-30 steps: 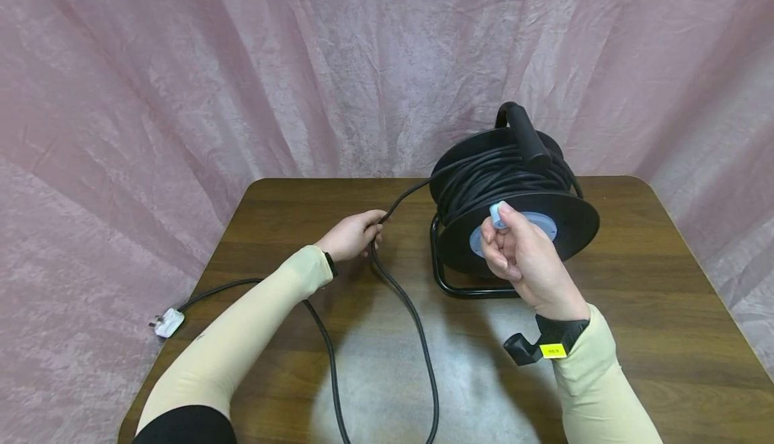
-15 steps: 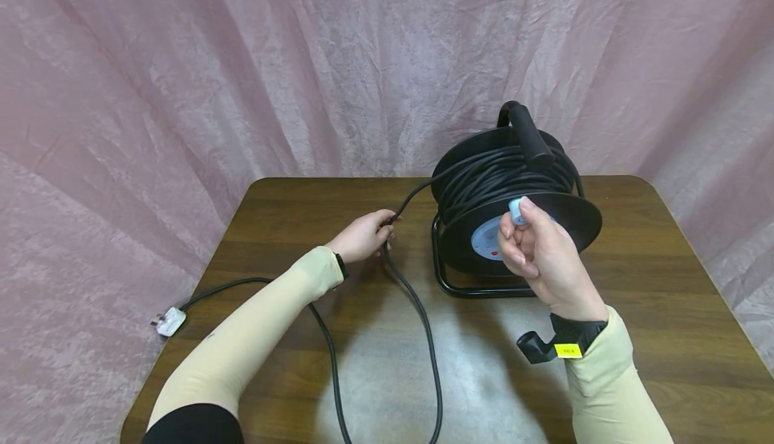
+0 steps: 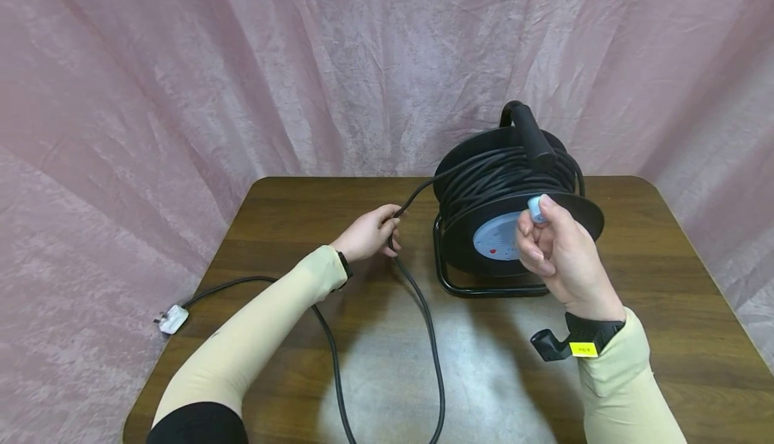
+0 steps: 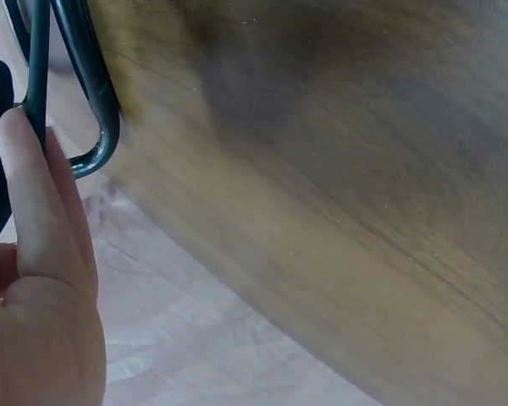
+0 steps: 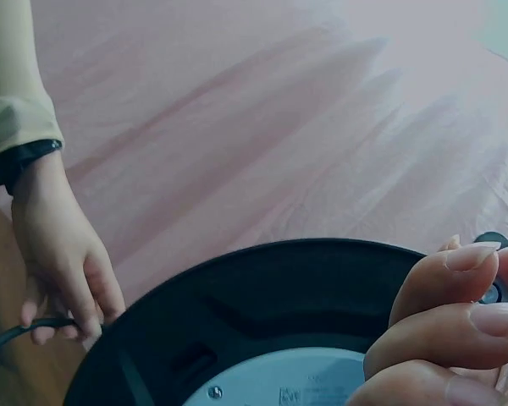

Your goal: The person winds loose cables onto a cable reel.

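A black cable reel with a light blue centre disc stands on its tubular frame at the table's right half, cable wound round its drum. My right hand pinches the small light blue knob at the reel's front face, thumb on top. Left of the reel, my left hand holds the black cable between thumb and fingers; from there it runs up to the drum. In the left wrist view the left hand has the cable at its fingertips. The right wrist view shows curled right fingers.
The cable loops toward the table's front edge and back left to a white plug at the left edge of the wooden table. A pink curtain hangs behind. The reel's black carrying handle rises above the drum.
The right hand has moved right with the knob, uncovering more of the blue disc. The left hand has shifted slightly right and up, still holding the cable.
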`<state>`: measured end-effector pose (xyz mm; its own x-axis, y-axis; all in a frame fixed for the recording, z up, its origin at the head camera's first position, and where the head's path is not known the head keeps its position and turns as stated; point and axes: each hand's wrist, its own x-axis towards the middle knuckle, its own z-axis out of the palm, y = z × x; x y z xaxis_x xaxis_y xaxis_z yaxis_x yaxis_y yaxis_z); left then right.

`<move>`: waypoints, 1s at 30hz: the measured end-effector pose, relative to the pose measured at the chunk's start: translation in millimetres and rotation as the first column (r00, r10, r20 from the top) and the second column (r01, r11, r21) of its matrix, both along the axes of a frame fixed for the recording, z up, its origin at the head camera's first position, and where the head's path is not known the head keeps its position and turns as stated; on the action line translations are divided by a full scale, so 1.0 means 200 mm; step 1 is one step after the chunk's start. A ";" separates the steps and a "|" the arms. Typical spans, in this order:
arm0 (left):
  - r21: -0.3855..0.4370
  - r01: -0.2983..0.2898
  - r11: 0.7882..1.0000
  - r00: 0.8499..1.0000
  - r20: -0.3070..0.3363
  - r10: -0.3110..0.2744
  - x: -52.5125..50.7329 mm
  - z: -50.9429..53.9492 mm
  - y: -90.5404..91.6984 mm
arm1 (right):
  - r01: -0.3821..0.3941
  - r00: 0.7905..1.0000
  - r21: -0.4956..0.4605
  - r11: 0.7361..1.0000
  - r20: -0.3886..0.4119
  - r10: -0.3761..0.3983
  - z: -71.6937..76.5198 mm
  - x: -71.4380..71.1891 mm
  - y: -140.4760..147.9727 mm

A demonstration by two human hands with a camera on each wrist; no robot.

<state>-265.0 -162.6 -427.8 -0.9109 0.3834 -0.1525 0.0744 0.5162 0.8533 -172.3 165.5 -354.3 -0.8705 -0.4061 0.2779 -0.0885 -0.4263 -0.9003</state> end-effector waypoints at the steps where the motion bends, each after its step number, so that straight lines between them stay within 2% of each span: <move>1: -0.005 0.003 1.000 1.000 0.003 -0.003 0.00 0.00 0.00 | 0.007 1.000 0.006 1.000 -0.001 -0.007 0.00 0.00 0.01; 7: -0.006 0.024 1.000 0.999 0.032 -0.024 -0.01 -0.01 0.00 | 0.030 1.000 0.025 0.999 -0.008 -0.029 -0.01 0.00 0.06; 15: 0.146 0.027 0.989 0.991 0.128 -0.046 0.00 -0.01 0.02 | 0.016 1.000 -0.021 1.000 -0.002 -0.016 -0.02 0.00 0.12; 21: 0.162 0.022 0.987 0.993 0.108 -0.039 0.00 -0.03 0.04 | 0.000 1.000 -0.044 0.999 0.003 0.000 -0.04 -0.01 0.16; 27: 0.183 0.026 0.983 0.993 0.110 -0.047 0.00 -0.01 0.05 | 0.011 1.000 -0.015 1.000 0.010 -0.011 -0.05 0.00 0.21; 30: 0.196 0.054 0.979 0.991 0.111 -0.077 0.01 -0.01 0.05 | -0.010 1.000 -0.034 0.999 0.012 0.011 -0.06 0.00 0.23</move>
